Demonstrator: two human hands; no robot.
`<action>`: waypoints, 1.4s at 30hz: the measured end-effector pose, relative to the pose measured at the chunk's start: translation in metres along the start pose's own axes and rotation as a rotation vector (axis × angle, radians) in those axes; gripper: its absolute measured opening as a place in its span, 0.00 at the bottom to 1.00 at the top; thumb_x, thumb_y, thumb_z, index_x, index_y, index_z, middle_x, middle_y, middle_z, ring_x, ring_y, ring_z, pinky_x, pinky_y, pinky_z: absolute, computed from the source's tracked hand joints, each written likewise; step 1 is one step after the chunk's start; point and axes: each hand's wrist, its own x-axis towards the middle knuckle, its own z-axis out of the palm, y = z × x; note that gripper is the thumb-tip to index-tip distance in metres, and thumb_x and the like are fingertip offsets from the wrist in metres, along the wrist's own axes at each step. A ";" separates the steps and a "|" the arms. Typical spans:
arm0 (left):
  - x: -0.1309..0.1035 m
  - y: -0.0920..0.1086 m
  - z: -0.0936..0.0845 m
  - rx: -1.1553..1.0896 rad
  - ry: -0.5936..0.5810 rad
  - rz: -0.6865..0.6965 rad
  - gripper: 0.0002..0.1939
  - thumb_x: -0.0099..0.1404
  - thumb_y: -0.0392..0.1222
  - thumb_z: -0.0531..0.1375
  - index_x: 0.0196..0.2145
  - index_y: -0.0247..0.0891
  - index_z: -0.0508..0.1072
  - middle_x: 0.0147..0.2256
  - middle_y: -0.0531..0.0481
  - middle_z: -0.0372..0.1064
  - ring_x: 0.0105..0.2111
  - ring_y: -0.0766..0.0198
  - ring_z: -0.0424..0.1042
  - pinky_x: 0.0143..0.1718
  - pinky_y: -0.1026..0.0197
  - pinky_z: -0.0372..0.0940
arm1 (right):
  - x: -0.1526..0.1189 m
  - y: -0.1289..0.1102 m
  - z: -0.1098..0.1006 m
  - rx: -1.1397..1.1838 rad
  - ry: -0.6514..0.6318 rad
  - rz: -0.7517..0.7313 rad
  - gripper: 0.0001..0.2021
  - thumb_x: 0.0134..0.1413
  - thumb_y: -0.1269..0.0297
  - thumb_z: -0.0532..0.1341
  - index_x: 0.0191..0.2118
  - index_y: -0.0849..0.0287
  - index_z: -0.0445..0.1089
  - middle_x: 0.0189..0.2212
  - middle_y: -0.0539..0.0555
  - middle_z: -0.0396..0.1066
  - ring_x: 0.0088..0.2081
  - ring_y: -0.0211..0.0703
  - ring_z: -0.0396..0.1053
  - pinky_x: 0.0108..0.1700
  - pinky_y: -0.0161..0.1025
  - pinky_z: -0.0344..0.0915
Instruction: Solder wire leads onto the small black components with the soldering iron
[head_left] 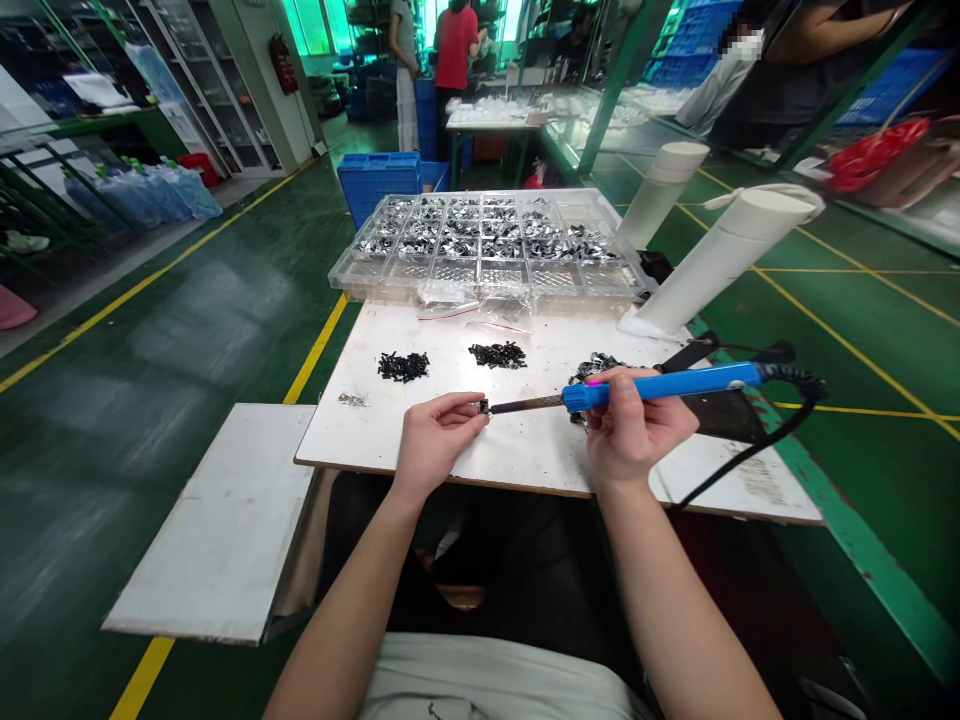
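My right hand [637, 430] is closed round the blue handle of a soldering iron [660, 386], its metal shaft pointing left. The iron's tip meets, or nearly meets, a small black-and-metal part [482, 407] pinched between the thumb and fingers of my left hand [439, 435]. Most of that part is hidden by the fingertips. Beyond my hands, two piles of small black pieces, a left pile [403, 367] and a middle pile [498, 355], lie on the white tabletop [360, 430]. A heap of black and shiny parts [600, 366] sits partly behind the iron. Tiny metal bits [351, 400] lie at the left.
A clear compartment tray [480, 272] full of small parts stands at the table's back, with plastic bags [472, 305] before it. Two white tubes [731, 255] rise at the right. The iron's black cord [750, 450] loops down at right. Other people [456, 50] stand farther off.
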 end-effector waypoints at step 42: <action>-0.006 0.006 0.084 0.563 -0.169 0.653 0.14 0.67 0.29 0.58 0.46 0.39 0.79 0.37 0.48 0.78 0.32 0.64 0.77 0.32 0.63 0.73 | -0.025 -0.009 -0.101 -0.059 -0.005 0.051 0.11 0.61 0.67 0.64 0.49 0.53 0.74 0.41 0.56 0.79 0.29 0.42 0.77 0.23 0.36 0.64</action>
